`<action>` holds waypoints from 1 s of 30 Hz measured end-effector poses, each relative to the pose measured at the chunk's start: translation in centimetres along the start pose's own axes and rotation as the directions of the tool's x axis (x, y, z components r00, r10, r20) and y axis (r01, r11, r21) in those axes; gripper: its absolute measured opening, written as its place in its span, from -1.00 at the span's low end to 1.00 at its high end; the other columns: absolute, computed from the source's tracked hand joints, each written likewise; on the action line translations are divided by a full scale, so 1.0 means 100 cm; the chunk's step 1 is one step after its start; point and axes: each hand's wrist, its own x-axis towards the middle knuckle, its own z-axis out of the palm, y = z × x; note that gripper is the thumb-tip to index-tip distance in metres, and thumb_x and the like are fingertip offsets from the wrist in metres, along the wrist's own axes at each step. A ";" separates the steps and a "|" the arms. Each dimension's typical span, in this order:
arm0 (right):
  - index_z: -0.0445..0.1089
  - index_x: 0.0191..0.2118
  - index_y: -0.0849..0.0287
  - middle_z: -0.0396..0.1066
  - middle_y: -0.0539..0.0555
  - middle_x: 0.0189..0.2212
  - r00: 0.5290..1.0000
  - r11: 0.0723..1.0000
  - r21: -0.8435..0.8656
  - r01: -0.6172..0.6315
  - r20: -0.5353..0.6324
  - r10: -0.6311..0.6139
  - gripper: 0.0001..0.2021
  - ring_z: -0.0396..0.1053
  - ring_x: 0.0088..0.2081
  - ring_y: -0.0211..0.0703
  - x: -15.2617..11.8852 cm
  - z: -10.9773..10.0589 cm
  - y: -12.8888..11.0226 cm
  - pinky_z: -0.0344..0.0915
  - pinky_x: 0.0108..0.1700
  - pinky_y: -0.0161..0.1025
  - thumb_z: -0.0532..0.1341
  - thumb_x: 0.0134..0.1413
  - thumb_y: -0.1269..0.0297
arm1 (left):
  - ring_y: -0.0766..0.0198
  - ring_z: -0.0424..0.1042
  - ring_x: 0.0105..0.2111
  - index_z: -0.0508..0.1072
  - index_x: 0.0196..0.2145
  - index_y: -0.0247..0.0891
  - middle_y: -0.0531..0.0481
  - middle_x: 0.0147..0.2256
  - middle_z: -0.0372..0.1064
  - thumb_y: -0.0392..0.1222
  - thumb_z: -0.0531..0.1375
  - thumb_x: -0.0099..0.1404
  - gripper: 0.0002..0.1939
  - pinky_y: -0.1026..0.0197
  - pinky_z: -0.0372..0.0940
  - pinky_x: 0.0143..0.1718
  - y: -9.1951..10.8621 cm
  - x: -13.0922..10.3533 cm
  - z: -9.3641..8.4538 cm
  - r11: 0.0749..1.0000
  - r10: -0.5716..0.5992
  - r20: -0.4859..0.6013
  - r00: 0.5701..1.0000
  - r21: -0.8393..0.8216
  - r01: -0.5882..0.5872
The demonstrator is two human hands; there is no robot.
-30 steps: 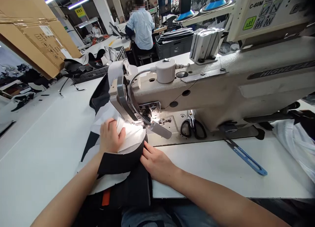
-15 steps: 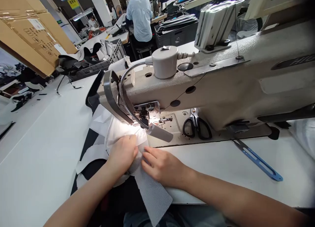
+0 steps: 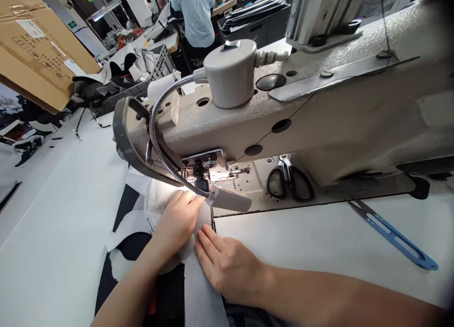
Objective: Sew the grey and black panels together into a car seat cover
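A grey textured fabric strip runs from the sewing machine's needle area down past the table's front edge. My left hand is closed with bent fingers on the strip's left side and on the white fabric just before the presser foot. On the strip's right edge lies my right hand, its fingers close together and slightly bent over the strip; its thumb is hidden. Beneath and left of my hands, black fabric with pale pieces is bunched. The machine's lamp lights the needle area.
Black-handled scissors lie on the machine bed under the arm. Blue thread snips rest on the white table at right. Behind are a cardboard box, a crate of fabric pieces and a seated person.
My right hand has slid down and slightly left along the strip, which now hangs straighter. My left hand stays near the presser foot. The view has shifted closer to the machine.
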 end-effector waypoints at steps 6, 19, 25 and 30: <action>0.40 -0.03 0.46 0.39 0.37 -0.01 0.996 0.999 -0.007 -0.035 0.077 0.036 -0.63 0.37 0.03 0.17 -0.006 -0.006 0.001 0.37 -0.40 -0.20 -0.04 0.14 0.53 | 0.25 0.22 -0.47 0.37 -0.44 -0.23 0.00 -0.49 0.24 -0.46 -0.03 0.23 -0.75 0.25 0.14 -0.47 -0.004 -0.001 0.003 0.995 -0.013 0.064 0.998 -0.100 0.020; 0.30 0.09 0.36 0.33 0.29 0.07 0.968 0.980 0.029 -0.195 0.166 0.188 -0.62 0.30 0.05 0.01 0.008 0.000 0.029 0.29 -0.08 -0.13 -0.10 0.27 0.50 | 0.13 0.40 -0.37 0.44 -0.38 -0.28 -0.09 -0.44 0.39 -0.51 0.01 0.13 -0.73 0.16 0.26 -0.37 -0.019 0.025 0.003 0.994 0.061 0.190 0.980 0.081 -0.078; 0.34 -0.40 0.21 0.37 0.08 -0.42 0.879 0.897 0.037 -0.440 0.223 0.422 -0.78 0.25 -0.47 -0.24 0.008 -0.001 0.044 0.18 -0.38 -0.28 0.01 0.22 0.38 | 0.11 0.42 -0.46 0.47 -0.39 -0.29 -0.11 -0.47 0.41 -0.44 0.00 0.20 -0.75 0.15 0.26 -0.46 -0.023 0.032 0.006 0.995 0.021 0.262 0.965 0.088 -0.046; 0.36 -0.33 0.18 0.36 0.07 -0.25 0.932 0.930 0.293 -0.221 0.346 0.113 -0.86 0.26 -0.29 -0.22 0.003 -0.013 0.057 0.18 -0.30 -0.30 0.06 0.14 0.45 | -0.03 0.34 -0.03 0.39 -0.01 -0.32 -0.22 -0.03 0.37 -0.39 0.08 0.08 -0.52 0.00 0.27 -0.07 -0.023 -0.002 -0.012 0.982 0.184 0.232 0.955 -0.010 -0.187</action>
